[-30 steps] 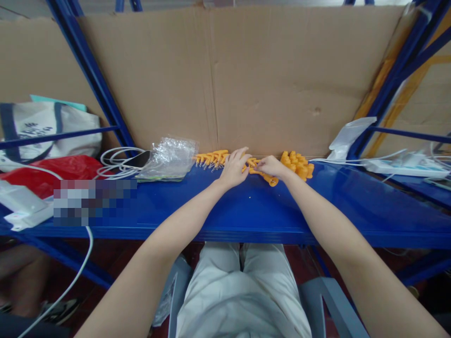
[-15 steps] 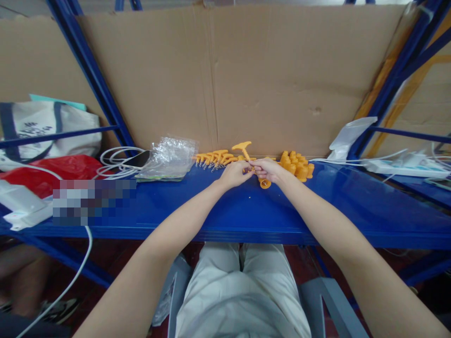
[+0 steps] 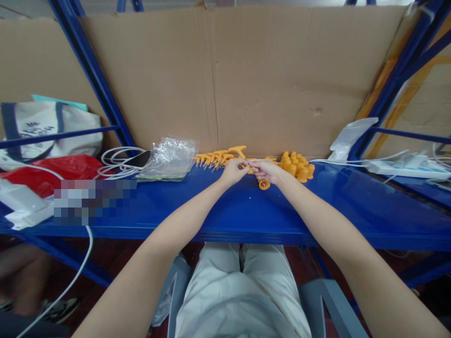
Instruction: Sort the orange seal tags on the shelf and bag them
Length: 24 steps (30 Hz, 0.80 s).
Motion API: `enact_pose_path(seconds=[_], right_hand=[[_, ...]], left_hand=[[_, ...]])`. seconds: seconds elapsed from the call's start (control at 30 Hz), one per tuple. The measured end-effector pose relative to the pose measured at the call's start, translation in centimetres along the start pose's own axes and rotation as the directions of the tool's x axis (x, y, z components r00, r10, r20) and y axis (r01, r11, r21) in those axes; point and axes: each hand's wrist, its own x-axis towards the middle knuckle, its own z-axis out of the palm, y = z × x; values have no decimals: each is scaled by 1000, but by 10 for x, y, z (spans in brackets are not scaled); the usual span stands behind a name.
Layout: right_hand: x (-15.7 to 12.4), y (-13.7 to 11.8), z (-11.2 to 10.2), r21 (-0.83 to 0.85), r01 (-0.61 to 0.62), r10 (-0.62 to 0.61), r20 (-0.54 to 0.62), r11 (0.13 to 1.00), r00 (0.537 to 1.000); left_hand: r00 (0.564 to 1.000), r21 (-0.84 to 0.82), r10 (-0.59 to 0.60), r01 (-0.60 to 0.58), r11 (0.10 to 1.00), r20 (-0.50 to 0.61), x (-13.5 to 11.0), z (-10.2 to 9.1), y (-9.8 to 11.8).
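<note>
Pinching tight, left hand (image 3: 235,172) and right hand (image 3: 268,170) meet, fingertips closed on an orange T-handle (image 3: 238,149) | crosspiece up just beyond the grip | corkscrew pieces (image 3: 215,156) left of it, stubby orange pieces (image 3: 298,166) right

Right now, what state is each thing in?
Left hand: fingers curled, tips meeting the right's.
Right hand: fingers curled.
T-handle: tilted, lower end hidden.
Corkscrews: in a row, spirals bare.
Orange bell: partly hidden, mouth toward camera.
Orange pieces: clustered.
Clear bags: stacked.
Cable: coiled.
Red plastic: crumpled.
</note>
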Motion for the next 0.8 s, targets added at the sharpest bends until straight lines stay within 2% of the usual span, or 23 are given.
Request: enact_pose_path(seconds=[0.1, 0.17, 0.2, 0.27, 0.33, 0.4, 0.47, 0.57, 0.7, 0.8], right_hand=[[-1, -2, -1, -19, 50, -50, -37, 999, 998], [0, -2, -5, -73, 104, -113, -123, 992, 986], [1, -2, -8, -134, 129, -153, -186, 983, 971], [3, -2, -14, -349, 143, -261, -319, 926, 911], [5, 0, -21, -641, 88, -410, -372, 762, 833], [5, 2, -26, -851, -15, -513, -330, 524, 792], [5, 5, -29, -932, -96, -523, -278, 348, 806], [6, 10, -27, -964, -121, -468, -223, 238, 855], [11, 16, -19, -979, 36, -413, -52, 202, 909], [16, 19, -15, -965, 146, -404, 47, 217, 914]], left_hand=[[999, -53, -38, 36, 998, -34, 3, -1, -5], [996, -72, -69, 64, 995, -64, 6, -2, -11], [993, -79, -89, 82, 993, -79, 8, -3, -14], [986, -93, -132, 123, 988, -104, 11, -8, -22], [979, -108, -165, 152, 982, -118, 13, -14, -30], [972, -115, -190, 175, 978, -139, 13, -21, -36], [961, -110, -227, 211, 971, -159, 13, -29, -40], [932, -111, -325, 310, 944, -162, 12, -36, -43], [881, -132, -446, 429, 894, -159, 11, -37, -49], [861, -148, -485, 465, 873, -154, 11, -36, -52]])
